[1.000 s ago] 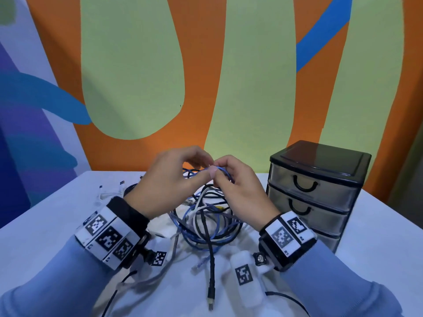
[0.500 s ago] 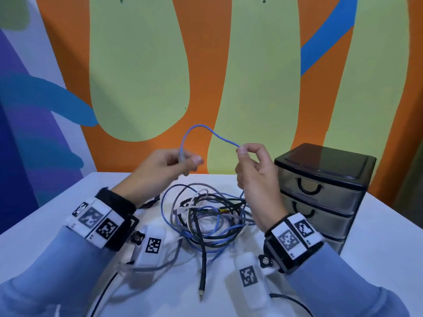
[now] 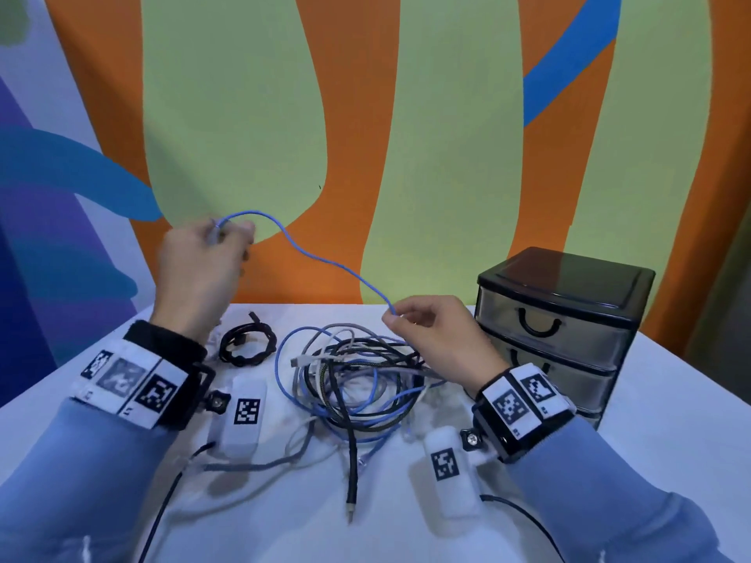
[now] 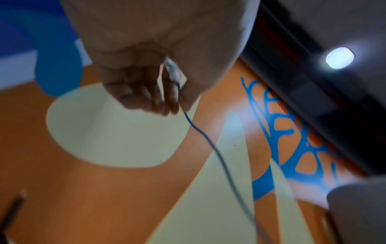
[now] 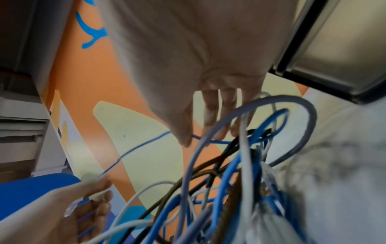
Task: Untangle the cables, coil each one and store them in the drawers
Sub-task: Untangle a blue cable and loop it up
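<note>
We see left hand (image 3: 199,270) raised above surface (image 3: 670,440), grip clamped on plug end of blue cable (image 3: 325,260) — plug itself blurred, probably clear plastic. Right hand (image 3: 439,339) lower, thumb and forefinger pinching same cable just above tangle (image 3: 353,384). Cable sags between our hands. Coiled black cable (image 3: 246,345) lies left of tangle. Drawer unit (image 3: 565,319) at right — all drawers closed.

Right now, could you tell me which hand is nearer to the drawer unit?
Right. The right hand, pinching the blue cable, hovers just beside the drawer unit; the left hand holds the cable's end across the table.
</note>
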A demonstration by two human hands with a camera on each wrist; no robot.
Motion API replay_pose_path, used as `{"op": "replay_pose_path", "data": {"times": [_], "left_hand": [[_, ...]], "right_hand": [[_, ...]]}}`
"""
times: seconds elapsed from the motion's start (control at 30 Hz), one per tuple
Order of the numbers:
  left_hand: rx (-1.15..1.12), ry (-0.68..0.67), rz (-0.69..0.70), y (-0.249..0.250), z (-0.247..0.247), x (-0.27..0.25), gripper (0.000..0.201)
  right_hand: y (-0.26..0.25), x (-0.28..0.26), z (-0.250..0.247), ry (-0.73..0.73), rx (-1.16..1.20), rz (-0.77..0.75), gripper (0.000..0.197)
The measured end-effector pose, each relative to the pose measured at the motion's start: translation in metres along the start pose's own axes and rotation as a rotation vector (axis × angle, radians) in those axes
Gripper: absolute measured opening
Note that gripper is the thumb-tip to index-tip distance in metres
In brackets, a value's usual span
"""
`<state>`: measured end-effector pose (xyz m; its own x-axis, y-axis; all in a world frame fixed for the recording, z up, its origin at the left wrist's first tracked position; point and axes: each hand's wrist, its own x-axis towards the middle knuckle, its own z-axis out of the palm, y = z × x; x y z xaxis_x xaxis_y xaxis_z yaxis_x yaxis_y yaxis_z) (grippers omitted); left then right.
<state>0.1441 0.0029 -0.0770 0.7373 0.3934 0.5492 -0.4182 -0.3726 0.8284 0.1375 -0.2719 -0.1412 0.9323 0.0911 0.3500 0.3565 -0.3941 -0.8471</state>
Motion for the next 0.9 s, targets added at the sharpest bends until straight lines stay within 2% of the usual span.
{"op": "replay_pose_path", "data": {"times": [0.07,0.1,0.17,0.23,0.3,0.37,0.4,0.47,0.5,0.53,0.57,0.6,0.7,0.8,0.9], "left_hand": [[0.247,-0.097,0.066,0.001,0.0,-0.005,0.016],[0.289,-0.147,0.08,0.003,0.002,-0.008,0.028],[0.266,-0.224,0.122,0.008,0.006,-0.015,0.07],[0.236,-0.171,0.202,0.012,0.009,-0.021,0.104],[0.287,-0.046,0.303,0.02,0.008,-0.026,0.114],[0.469,0.003,0.441,0.03,0.007,-0.031,0.1],[0.559,-0.031,0.541,0.032,0.008,-0.033,0.088],[0.572,-0.266,0.694,0.035,0.015,-0.039,0.068],[0.514,-0.427,0.705,0.035,0.02,-0.044,0.062],[0.462,-0.554,0.676,0.035,0.024,-0.05,0.055],[0.427,-0.625,0.636,0.035,0.029,-0.054,0.048],[0.4,-0.638,0.611,0.034,0.031,-0.057,0.042],[0.335,-0.51,0.612,0.035,0.03,-0.054,0.017],[0.205,-0.326,0.54,0.037,0.026,-0.047,0.023],[0.115,-0.099,0.466,0.039,0.02,-0.04,0.028]], "right_hand": [[-0.005,-0.002,-0.001,0.027,0.119,-0.045,0.013],[-0.008,-0.003,-0.002,0.048,0.166,-0.061,0.013],[-0.012,-0.004,-0.002,0.087,0.243,-0.089,0.015],[-0.015,-0.003,-0.001,0.102,0.276,-0.123,0.014],[-0.015,-0.003,-0.001,0.113,0.266,-0.145,0.014],[-0.015,-0.004,-0.001,0.099,0.227,-0.174,0.017],[-0.017,-0.005,0.0,0.079,0.208,-0.198,0.018],[-0.021,-0.007,0.003,0.055,0.187,-0.255,0.017],[-0.024,-0.008,0.004,0.052,0.193,-0.286,0.016],[-0.026,-0.009,0.005,0.058,0.212,-0.308,0.016],[-0.028,-0.01,0.003,0.071,0.24,-0.322,0.015],[-0.029,-0.009,0.003,0.083,0.269,-0.325,0.014],[-0.028,-0.01,0.0,0.059,0.285,-0.29,0.017],[-0.021,-0.009,0.001,-0.064,0.059,-0.234,0.023],[-0.018,-0.009,-0.001,-0.064,-0.097,-0.201,0.029]]}}
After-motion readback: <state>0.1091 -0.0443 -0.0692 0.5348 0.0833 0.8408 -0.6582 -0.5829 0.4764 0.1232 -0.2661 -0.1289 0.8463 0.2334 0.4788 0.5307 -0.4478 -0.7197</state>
